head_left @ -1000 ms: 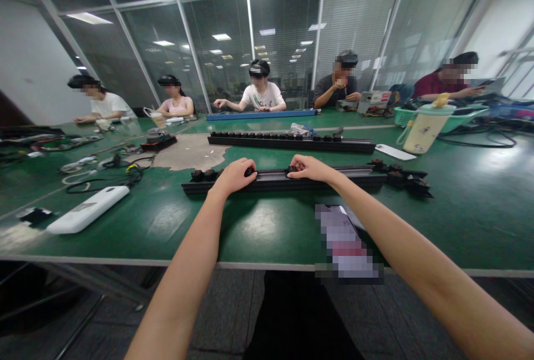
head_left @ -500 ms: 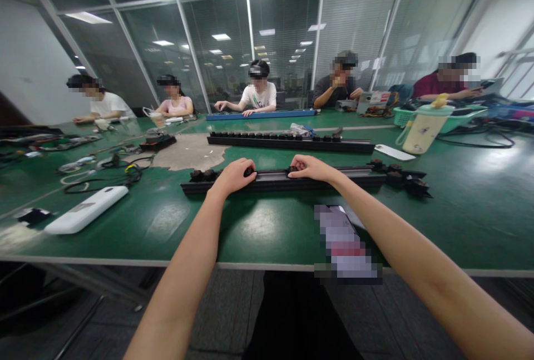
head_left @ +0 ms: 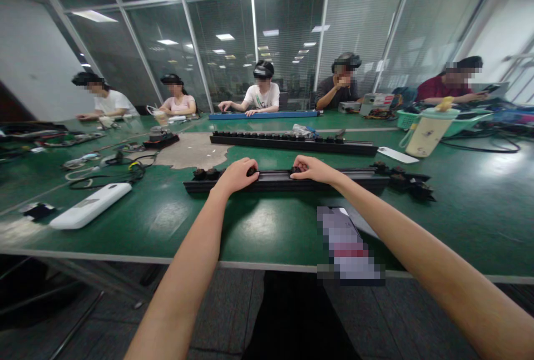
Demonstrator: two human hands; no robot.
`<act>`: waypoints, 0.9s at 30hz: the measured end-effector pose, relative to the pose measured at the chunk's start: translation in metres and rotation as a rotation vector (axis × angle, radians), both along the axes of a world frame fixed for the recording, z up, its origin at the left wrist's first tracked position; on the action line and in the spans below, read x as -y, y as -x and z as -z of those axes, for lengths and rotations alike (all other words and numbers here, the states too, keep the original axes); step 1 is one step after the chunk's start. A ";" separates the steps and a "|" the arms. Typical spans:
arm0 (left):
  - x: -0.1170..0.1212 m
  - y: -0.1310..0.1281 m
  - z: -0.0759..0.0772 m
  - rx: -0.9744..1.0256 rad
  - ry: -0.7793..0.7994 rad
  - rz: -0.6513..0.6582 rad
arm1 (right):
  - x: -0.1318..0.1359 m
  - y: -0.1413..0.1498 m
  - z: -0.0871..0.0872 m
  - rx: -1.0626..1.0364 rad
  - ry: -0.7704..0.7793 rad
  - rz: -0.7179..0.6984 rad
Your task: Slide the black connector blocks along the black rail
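A long black rail with a channel along its top lies across the table in front of me. My left hand rests over its left half, fingers curled round a small black block at the channel. Farther right along the rail, my right hand pinches another small black block, set in or just above the channel; which one I cannot tell. Several black blocks sit at the rail's left end. More loose black blocks lie in a heap by its right end.
Behind stands a second black rail lined with blocks. A phone lies near the front edge, a white case at left, a cup and green basket at right. Several people sit across the table; one touches a blue rail.
The whole view has shifted slightly. Both hands keep nearly the same places and grips on the rail. Across the table, a person at right has lowered their head a little toward a hand.
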State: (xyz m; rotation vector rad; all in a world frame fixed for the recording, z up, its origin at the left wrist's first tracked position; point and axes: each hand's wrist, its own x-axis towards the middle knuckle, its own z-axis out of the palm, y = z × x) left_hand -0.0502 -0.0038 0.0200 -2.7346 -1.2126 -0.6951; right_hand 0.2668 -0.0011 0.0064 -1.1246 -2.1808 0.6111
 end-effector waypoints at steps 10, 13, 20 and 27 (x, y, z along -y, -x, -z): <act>-0.001 0.001 0.001 0.013 0.002 -0.003 | 0.010 -0.002 0.006 -0.024 -0.039 -0.027; -0.002 0.001 0.001 0.018 -0.004 0.002 | 0.011 -0.001 0.005 -0.022 -0.047 -0.019; -0.003 0.001 0.001 0.019 0.001 0.002 | 0.010 -0.001 0.003 -0.012 -0.051 -0.026; -0.004 0.002 0.002 0.019 -0.009 0.009 | 0.007 0.000 0.006 -0.006 -0.058 -0.021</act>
